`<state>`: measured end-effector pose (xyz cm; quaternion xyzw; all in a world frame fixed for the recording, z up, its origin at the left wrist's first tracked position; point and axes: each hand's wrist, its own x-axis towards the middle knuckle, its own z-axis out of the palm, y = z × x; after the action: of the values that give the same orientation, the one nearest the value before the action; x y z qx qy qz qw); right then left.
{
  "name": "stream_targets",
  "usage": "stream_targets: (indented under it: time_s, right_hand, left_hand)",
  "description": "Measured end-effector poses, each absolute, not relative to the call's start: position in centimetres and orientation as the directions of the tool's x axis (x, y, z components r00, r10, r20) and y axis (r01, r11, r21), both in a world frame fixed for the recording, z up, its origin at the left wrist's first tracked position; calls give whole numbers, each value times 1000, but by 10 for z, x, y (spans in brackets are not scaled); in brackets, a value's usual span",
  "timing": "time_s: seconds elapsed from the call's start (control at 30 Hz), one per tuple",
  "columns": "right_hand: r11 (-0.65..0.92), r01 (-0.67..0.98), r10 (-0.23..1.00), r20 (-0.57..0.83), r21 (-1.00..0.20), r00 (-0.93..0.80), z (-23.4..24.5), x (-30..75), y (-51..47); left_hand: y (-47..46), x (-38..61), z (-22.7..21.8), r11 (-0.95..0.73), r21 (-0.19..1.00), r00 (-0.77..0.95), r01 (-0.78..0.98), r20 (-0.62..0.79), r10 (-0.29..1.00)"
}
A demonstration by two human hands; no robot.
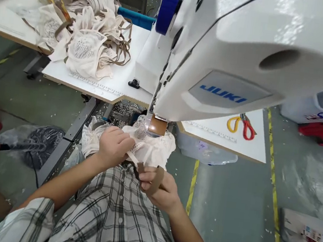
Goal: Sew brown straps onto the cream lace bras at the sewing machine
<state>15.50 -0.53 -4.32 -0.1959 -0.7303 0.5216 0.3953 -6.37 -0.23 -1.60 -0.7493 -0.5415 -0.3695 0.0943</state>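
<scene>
A cream lace bra point(158, 149) lies under the head of the white JUKI sewing machine point(178, 99), just in front of my body. My left hand point(114, 146) is closed on the bra's edge, left of the needle area. Lower and to the right, my right hand point(159, 187) pinches a brown strap point(157, 180), which loops over its fingers and joins the cream fabric. A tinted guard point(157, 127) at the machine's front covers the needle area. More cream lace hangs to the left of my left hand.
Cream bras with brown straps point(90, 49) are piled on the white table at the left. Scissors with yellow and red handles point(241, 127) lie on the right tabletop. Below that sits a clear plastic bin point(204, 152). A bagged dark bundle point(43, 145) rests at the lower left.
</scene>
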Motion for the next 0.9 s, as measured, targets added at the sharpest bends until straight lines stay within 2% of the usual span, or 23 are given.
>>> stream_targets:
  time_s: [0.07,0.13,0.37,0.43,0.57,0.7,0.8,0.9]
  right_hand:
    - [573,-199,574,563,-795,-595,-41,148,-5]
    - [695,-217,481,668,-686,-568,-37,141,-4]
    - [843,-165,353,758,-512,-549,-25,132,-11]
    - [841,-159,363,756,-517,-544,-25,131,-14]
    - [842,-127,375,738,-524,-562,-21,127,-18]
    - [850,-85,382,719,-520,-580,-14,124,-21]
    - [814,-81,429,690,-575,-583,-15,123,-27]
    - [700,0,614,603,-714,-509,-20,123,-32]
  left_hand:
    - [-7,-65,-20,-370,299,80,879,674,735]
    - [-12,-65,-22,-346,335,37,876,669,742]
    - [-27,-70,-24,-267,476,-45,838,548,835]
    - [-29,-71,-23,-266,477,-50,837,551,833]
    - [-33,-72,-21,-287,387,1,876,594,805]
    - [-36,-74,-23,-269,386,-10,882,588,809]
    - [-38,-77,-22,-216,413,-4,885,471,882]
    - [-48,-75,-13,-181,504,40,844,278,960]
